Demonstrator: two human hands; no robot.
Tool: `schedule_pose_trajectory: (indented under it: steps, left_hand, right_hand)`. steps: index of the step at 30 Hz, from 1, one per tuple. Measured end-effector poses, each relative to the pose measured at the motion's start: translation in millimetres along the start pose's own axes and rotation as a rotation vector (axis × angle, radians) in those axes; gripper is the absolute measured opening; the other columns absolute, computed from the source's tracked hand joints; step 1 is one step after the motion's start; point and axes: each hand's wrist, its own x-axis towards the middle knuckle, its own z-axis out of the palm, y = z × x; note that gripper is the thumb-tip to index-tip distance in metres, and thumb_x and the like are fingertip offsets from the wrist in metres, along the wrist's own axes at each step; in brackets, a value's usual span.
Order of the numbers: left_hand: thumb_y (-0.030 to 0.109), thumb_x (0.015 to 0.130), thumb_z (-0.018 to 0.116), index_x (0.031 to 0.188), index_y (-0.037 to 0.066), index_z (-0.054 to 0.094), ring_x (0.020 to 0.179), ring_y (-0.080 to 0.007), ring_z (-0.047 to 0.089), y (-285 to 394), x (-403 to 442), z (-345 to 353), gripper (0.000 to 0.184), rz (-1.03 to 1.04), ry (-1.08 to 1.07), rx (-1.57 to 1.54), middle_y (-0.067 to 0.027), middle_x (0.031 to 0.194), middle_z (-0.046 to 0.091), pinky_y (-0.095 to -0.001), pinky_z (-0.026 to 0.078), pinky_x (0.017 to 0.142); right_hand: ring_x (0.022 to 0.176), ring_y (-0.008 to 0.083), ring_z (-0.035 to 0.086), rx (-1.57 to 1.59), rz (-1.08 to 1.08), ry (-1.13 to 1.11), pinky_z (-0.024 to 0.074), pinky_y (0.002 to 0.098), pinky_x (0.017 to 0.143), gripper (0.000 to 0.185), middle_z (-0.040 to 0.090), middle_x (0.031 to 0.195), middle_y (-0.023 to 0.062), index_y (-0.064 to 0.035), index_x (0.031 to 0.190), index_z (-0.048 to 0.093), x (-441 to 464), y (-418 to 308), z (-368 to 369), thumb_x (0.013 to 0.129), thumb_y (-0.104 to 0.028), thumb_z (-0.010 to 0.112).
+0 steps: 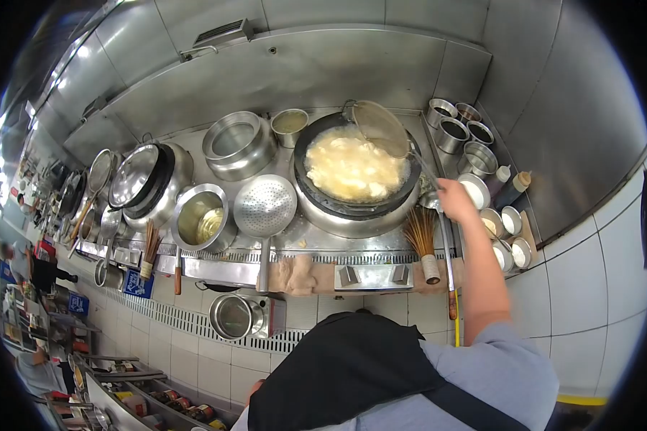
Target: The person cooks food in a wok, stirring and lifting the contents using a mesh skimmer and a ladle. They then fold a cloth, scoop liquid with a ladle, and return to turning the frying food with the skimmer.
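My right hand (456, 200) is closed around the long handle of a round mesh strainer (382, 130). The strainer's bowl is over the back right part of a black wok (304, 188), tilted near its rim. Pale yellow, bubbling food and liquid (354, 169) fill the wok, which sits on a round steel burner. Beside my right hand, a ladle (446, 237) lies with its wooden-tipped handle toward the front edge. My left hand is hidden; only a bit of skin shows beside the dark apron.
A perforated skimmer (264, 206), a steel pot (200, 218) and a large steel pot (239, 146) stand left of the wok. A bamboo brush (422, 241) lies at front right. Seasoning bowls (479, 159) and squeeze bottles (514, 188) line the right side. Another wok (142, 176) is farther left.
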Motion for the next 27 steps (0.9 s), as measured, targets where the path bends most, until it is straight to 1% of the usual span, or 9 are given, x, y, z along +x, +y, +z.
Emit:
schedule_pose_trajectory:
  steps: [2,3,5,10,15,17,20,23,27]
  left_hand:
    - [0.036,0.079,0.061,0.097,0.002,0.066,0.095,-0.0294,0.063,3,1,-1,0.039,0.009,0.011,0.001,-0.0172,0.097,0.066,-0.0369,0.048,0.083]
    - [0.036,0.079,0.061,0.097,0.002,0.066,0.096,-0.0293,0.063,8,2,-2,0.039,0.015,0.023,-0.009,-0.0171,0.097,0.066,-0.0368,0.048,0.083]
    - [0.036,0.079,0.061,0.097,0.002,0.066,0.096,-0.0291,0.063,17,-2,-5,0.039,0.024,0.063,-0.044,-0.017,0.097,0.066,-0.0368,0.048,0.083]
    - [0.036,0.079,0.06,0.097,0.003,0.066,0.096,-0.0286,0.063,49,-22,-5,0.038,0.005,0.134,-0.167,-0.0166,0.097,0.066,-0.0367,0.048,0.083]
    - [0.036,0.079,0.06,0.096,0.004,0.067,0.096,-0.0281,0.063,13,-17,26,0.037,0.007,0.055,-0.072,-0.0162,0.098,0.066,-0.0366,0.048,0.084]
    - [0.035,0.079,0.059,0.096,0.004,0.067,0.096,-0.0278,0.063,-9,-6,37,0.036,-0.007,0.014,-0.029,-0.016,0.098,0.066,-0.0366,0.048,0.084]
    - [0.035,0.08,0.059,0.096,0.004,0.067,0.096,-0.0275,0.063,-20,-2,36,0.036,-0.02,0.001,0.009,-0.0158,0.098,0.066,-0.0365,0.048,0.084]
    - [0.035,0.08,0.059,0.095,0.005,0.067,0.097,-0.0272,0.063,-11,0,21,0.035,-0.01,0.035,0.014,-0.0155,0.098,0.066,-0.0365,0.048,0.084]
    - [0.035,0.08,0.058,0.095,0.005,0.067,0.097,-0.0268,0.062,51,-23,-15,0.035,-0.013,0.151,-0.02,-0.0152,0.099,0.066,-0.0364,0.048,0.084]
  right_hand:
    - [0.048,0.0246,0.056,0.318,0.449,-0.298,0.0433,0.0372,0.043,0.01,0.059,0.065,0.0143,-0.0007,0.084,0.056,17,-24,13,0.084,-0.007,0.049]
    - [0.048,0.0246,0.056,0.318,0.448,-0.297,0.0433,0.0372,0.043,0.01,0.059,0.065,0.0143,-0.0007,0.084,0.056,18,-17,20,0.084,-0.007,0.049]
    - [0.035,0.0122,0.042,0.833,0.518,-0.303,0.0295,0.0296,0.031,0.012,0.049,0.056,0.0046,-0.0051,0.074,0.049,19,3,35,0.086,-0.008,0.047]
    - [0.036,0.0101,0.04,1.228,0.645,-0.374,0.0268,0.024,0.029,0.003,0.049,0.059,0.0038,-0.0059,0.089,0.047,-15,31,3,0.089,-0.008,0.049]
    - [0.037,0.0096,0.038,1.358,0.745,-0.289,0.0252,0.0234,0.029,0.008,0.049,0.061,0.0047,-0.0056,0.096,0.043,-36,17,-9,0.089,-0.005,0.048]
    - [0.038,0.0098,0.039,1.519,0.773,-0.237,0.0252,0.0231,0.03,0.015,0.049,0.062,0.0048,-0.0055,0.102,0.042,-38,27,2,0.089,-0.004,0.049]
    - [0.038,0.0098,0.039,1.513,0.8,-0.143,0.0249,0.023,0.03,0.025,0.049,0.062,0.0048,-0.0053,0.111,0.04,-42,5,12,0.088,-0.004,0.049]
    - [0.038,0.0097,0.039,1.497,0.758,-0.184,0.0247,0.0232,0.031,0.034,0.049,0.062,0.0046,-0.0044,0.119,0.036,-36,19,19,0.088,-0.004,0.049]
    - [0.037,0.0095,0.038,1.342,0.742,-0.216,0.0242,0.0228,0.03,0.029,0.049,0.061,0.0044,-0.0042,0.115,0.037,-34,4,4,0.089,-0.005,0.049]
